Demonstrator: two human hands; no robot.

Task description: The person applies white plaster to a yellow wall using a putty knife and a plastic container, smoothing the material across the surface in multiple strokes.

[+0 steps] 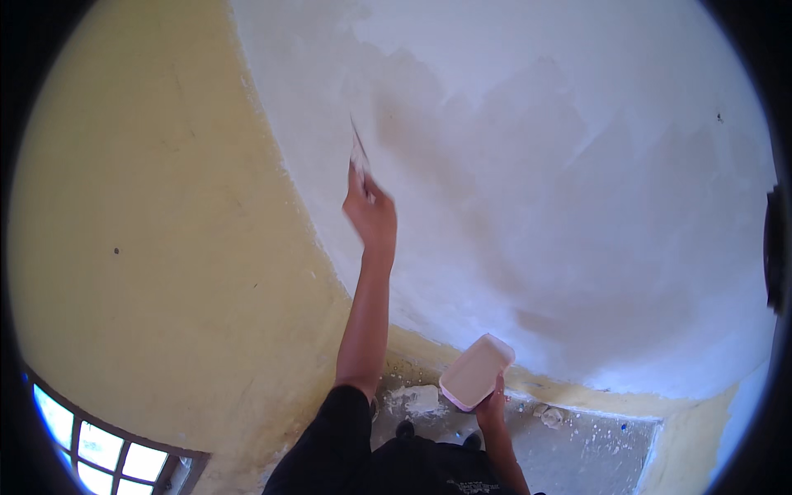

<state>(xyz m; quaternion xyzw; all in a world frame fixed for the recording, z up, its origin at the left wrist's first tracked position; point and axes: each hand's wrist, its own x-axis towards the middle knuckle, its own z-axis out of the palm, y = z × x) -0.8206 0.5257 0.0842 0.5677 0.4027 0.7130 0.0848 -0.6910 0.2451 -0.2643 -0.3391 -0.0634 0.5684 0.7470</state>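
Observation:
My left hand (pixel 370 211) is raised high against the wall, its fingers wrapped round a putty knife (pixel 358 151). The knife's thin blade shows nearly edge-on and points upward; pale paste seems to coat it. Whether the blade touches the wall I cannot tell. Low on the right, my right hand (pixel 492 404) grips a pale pinkish rectangular tub (pixel 501 345) by its side. Smooth whitish filler lies inside the tub. The white wall (pixel 528 190) in front carries greyish, damp-looking patches with uneven edges.
A yellow wall (pixel 165 190) meets the white one at a corner on the left. A barred window (pixel 124 454) sits at lower left. Below, the grey floor (pixel 569 450) is spattered white, with a white block-like object (pixel 424 398) near my feet. A dark object (pixel 774 247) edges the right.

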